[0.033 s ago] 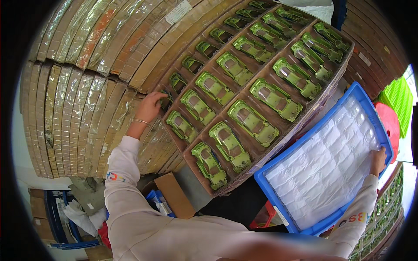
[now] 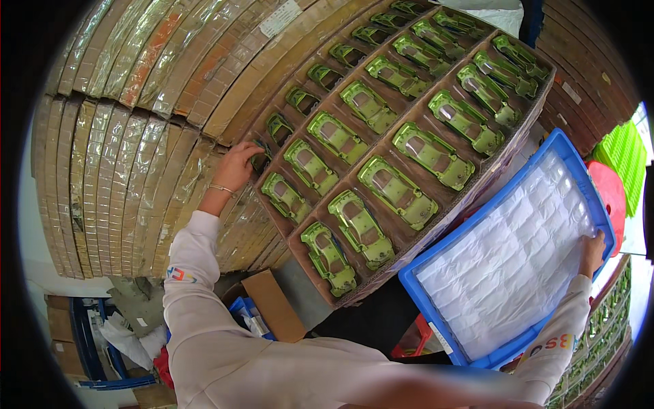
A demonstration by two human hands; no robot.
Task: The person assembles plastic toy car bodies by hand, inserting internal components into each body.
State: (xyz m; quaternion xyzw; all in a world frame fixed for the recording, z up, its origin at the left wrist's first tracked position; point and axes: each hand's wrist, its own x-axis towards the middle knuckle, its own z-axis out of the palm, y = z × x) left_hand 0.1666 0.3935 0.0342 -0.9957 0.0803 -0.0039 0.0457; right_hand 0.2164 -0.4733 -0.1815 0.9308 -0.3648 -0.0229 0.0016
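Observation:
A brown divided tray (image 2: 378, 146) holds rows of green toy car bodies (image 2: 397, 193), each in its own compartment. At the tray's left corner, my left hand (image 2: 236, 167) has its fingers bent and closed at a dark green toy car body (image 2: 261, 159); the fingers partly hide this piece. Over on the right, my right hand (image 2: 593, 253) grips the rim of a blue plastic tray (image 2: 422, 300), which is tilted beside the divided tray. A crinkled white sheet (image 2: 501, 259) with a grid of bumps covers the inside of the blue tray.
Stacked cardboard trays (image 2: 122, 177) wrapped in clear film stand close along the left. An open cardboard box (image 2: 274, 307) with blue items is below. A red stool (image 2: 606, 194), bright green crates (image 2: 621, 163) and another tray of green pieces (image 2: 603, 341) are at right.

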